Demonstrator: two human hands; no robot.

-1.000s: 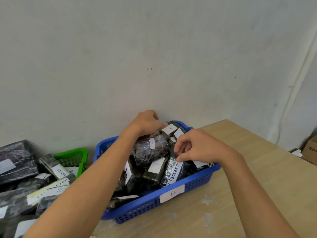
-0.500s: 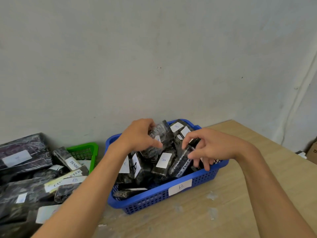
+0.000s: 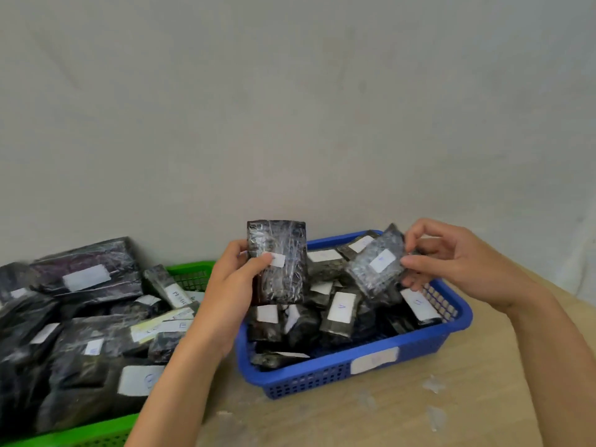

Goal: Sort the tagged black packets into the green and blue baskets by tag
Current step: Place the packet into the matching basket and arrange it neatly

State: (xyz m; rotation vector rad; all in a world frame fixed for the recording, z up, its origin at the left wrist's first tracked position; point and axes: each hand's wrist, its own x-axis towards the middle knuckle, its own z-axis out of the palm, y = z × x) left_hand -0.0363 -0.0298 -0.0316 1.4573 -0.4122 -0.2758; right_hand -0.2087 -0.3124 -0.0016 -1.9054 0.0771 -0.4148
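Black packets (image 3: 338, 324) in shiny clear wrap crowd the blue basket (image 3: 419, 345), most showing white paper tags (image 3: 342, 307), and two more are held up above it. The left hand (image 3: 233, 285) holds an upright packet (image 3: 283, 279) over the basket's left end. Its thumb lies across the front, with the tip right at the edge of the small white tag (image 3: 278, 260), and the other fingers are curled behind the packet's left edge. The right hand (image 3: 451, 262) holds a tilted packet (image 3: 375, 269) over the back right part of the basket, pinching its right edge between the thumb in front and the fingers behind. This packet leans down to the left, and a second tag (image 3: 382, 260) on its face carries a faint blue mark too blurred to read. Just to the left of the blue basket, the green basket (image 3: 190, 272) is heaped with larger and smaller packets, several of them tagged, and the pile hides much of its rim. A white label (image 3: 374, 359) sits on the blue basket's front wall — its writing cannot be made out. Both baskets stand on a pale wooden table (image 3: 451, 414) that meets a plain grey wall (image 3: 290, 108).
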